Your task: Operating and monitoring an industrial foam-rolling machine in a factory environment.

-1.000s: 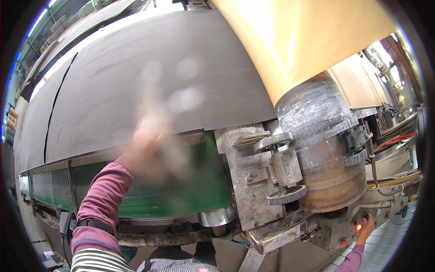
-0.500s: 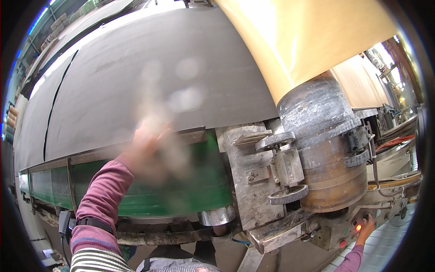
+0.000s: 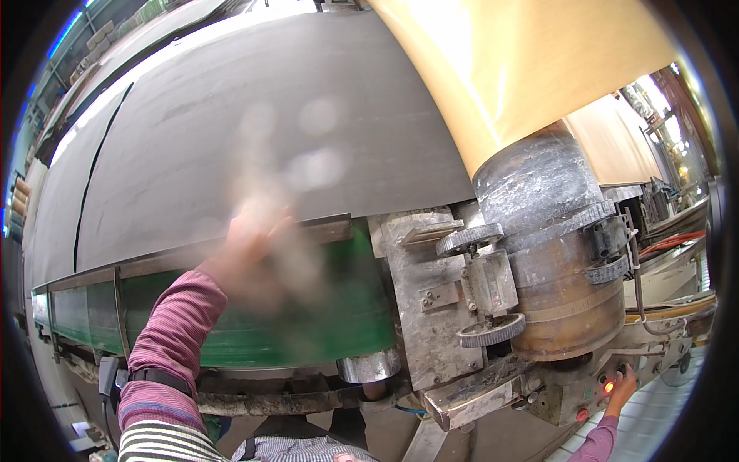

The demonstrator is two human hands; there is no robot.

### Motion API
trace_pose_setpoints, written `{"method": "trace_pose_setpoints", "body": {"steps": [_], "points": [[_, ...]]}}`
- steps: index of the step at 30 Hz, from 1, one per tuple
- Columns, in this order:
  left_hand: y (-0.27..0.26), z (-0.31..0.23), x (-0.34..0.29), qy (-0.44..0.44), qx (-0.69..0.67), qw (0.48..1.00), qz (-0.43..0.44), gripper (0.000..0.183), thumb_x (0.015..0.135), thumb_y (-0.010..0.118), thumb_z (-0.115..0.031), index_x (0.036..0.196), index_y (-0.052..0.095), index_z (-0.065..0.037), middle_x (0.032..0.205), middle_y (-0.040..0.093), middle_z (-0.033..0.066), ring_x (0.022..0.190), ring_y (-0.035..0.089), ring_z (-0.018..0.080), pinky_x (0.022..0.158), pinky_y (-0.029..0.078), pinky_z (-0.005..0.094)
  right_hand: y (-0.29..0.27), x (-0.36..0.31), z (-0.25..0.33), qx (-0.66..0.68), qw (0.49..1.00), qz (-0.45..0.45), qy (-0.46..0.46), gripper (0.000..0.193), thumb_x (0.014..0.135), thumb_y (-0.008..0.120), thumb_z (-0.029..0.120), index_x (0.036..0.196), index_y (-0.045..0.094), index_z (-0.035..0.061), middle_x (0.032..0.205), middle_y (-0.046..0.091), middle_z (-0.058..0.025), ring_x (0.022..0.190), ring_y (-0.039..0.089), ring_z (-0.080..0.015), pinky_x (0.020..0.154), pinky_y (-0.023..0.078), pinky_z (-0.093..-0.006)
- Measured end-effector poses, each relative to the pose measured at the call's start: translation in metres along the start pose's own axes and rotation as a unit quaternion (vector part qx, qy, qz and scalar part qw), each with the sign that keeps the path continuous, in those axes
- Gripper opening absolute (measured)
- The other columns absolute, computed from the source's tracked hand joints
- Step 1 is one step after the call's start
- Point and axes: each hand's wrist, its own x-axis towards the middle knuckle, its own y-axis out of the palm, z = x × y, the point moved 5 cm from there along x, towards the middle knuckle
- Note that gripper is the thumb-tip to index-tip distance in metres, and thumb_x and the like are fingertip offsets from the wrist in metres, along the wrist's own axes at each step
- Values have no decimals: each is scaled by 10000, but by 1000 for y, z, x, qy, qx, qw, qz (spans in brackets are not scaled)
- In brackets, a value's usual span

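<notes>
My left hand (image 3: 258,231) lies at the near edge of a wide dark grey sheet (image 3: 254,115), over the metal edge rail. A hazy smear across the picture hides its fingers, so I cannot tell whether they grip the edge. Far to the lower right, my right hand (image 3: 622,386) is at the machine's control panel (image 3: 570,396), fingers closed around a small dark control knob. Beside them glows an orange-red lamp (image 3: 609,386), with a red button (image 3: 582,414) lower down.
Below the sheet runs a green conveyor belt (image 3: 231,331). A large worn metal roller (image 3: 531,177) carries a yellow-tan sheet (image 3: 531,61) at the right. Toothed gears (image 3: 491,329) and a steel bracket (image 3: 431,292) stand between belt and roller.
Both hands keep their places. The scene has shifted only very slightly in the picture.
</notes>
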Motion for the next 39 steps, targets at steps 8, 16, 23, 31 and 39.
{"method": "trace_pose_setpoints", "body": {"steps": [8,16,23,31,39], "points": [[5,4,1,-30,5,1000,5,405,855,360,-441,1069,592,-188,1216,465,50,1108,393,251,886,379,347,-5,-1,11,4,1000,2,-12,373,672,620,35,1038,560,-3,1016,577,-176,913,559,-318,796,433,-354],[4,2,1,-35,5,999,11,400,854,361,-441,1073,589,-196,1217,464,44,1112,390,248,887,379,347,-3,-2,9,4,1000,-2,-11,361,675,615,23,1029,560,-17,1004,579,-182,902,562,-321,788,434,-356],[1,-1,1,-28,0,1000,11,398,854,364,-439,1079,586,-197,1222,464,45,1119,385,263,890,376,356,2,-2,4,24,1000,-4,2,364,670,623,21,1027,561,-13,1001,579,-184,903,562,-321,781,437,-354],[4,3,3,-41,2,999,7,393,851,373,-431,1075,591,-191,1224,463,49,1122,383,266,894,373,358,7,-1,-2,3,1000,-8,0,365,669,631,33,1027,564,-3,1006,579,-179,903,562,-321,777,439,-353],[8,6,2,-38,-4,999,7,391,850,370,-428,1076,589,-196,1218,469,48,1116,389,262,894,373,353,9,-1,-2,1,1000,1,4,376,671,637,53,1036,561,2,1002,579,-177,897,561,-327,773,440,-359]]}}
